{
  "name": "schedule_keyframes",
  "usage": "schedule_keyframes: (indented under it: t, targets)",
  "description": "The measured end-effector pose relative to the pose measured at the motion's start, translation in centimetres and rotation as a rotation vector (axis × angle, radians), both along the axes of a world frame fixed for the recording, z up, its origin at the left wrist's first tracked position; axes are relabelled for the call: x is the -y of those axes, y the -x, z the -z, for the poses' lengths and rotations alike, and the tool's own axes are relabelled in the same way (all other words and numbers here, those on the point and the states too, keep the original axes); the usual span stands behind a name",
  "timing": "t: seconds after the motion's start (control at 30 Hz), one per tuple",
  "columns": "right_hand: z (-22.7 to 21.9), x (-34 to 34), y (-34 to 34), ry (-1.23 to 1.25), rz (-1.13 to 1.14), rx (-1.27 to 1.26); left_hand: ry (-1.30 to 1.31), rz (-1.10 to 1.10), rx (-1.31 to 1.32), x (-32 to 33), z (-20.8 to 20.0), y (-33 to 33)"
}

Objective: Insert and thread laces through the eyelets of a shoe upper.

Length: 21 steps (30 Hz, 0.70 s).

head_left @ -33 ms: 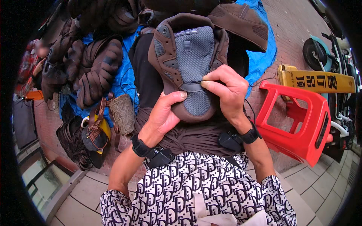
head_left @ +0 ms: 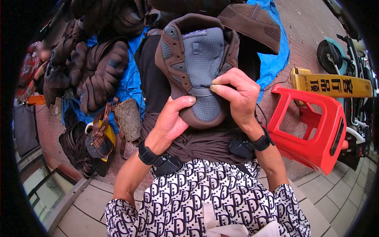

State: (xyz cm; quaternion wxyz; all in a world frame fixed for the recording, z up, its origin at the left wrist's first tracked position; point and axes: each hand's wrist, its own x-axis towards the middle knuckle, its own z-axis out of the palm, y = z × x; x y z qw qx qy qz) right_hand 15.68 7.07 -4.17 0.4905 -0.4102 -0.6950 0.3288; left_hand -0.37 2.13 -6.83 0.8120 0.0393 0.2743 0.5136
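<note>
A brown shoe upper (head_left: 177, 59) with a grey mesh tongue (head_left: 203, 51) lies over my lap, its rounded toe toward me. My left hand (head_left: 173, 116) is closed on the toe end, thumb on top and fingers partly hidden underneath. Across the lower tongue, thumb and forefinger of my right hand (head_left: 235, 93) pinch a thin dark shoelace end (head_left: 205, 85) beside the lowest eyelets. Most of that lace is hidden by the fingers. A bundle of brown laces (head_left: 197, 144) rests across my lap, below the shoe upper.
Several brown shoe uppers (head_left: 104, 71) are heaped at the left on a blue tarp (head_left: 134, 85); another upper (head_left: 252, 25) lies beyond mine. To the right lies a red plastic stool (head_left: 308, 118) near a yellow sign board (head_left: 335, 85). Left of me are a patterned bag (head_left: 128, 118) and dark laces (head_left: 75, 138).
</note>
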Motion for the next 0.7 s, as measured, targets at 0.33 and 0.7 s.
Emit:
schedule_keyframes:
  t: [0.33, 0.7]
  targets:
    - [-1.0, -0.3, -0.4, -0.267, 0.034, 0.320, -0.034, -0.027, -0.022, 0.1, -0.1, -0.3]
    - [-1.0, -0.8, -0.5, -0.310, -0.057, 0.323, -0.051, -0.027, -0.066, 0.1, -0.8, -0.2]
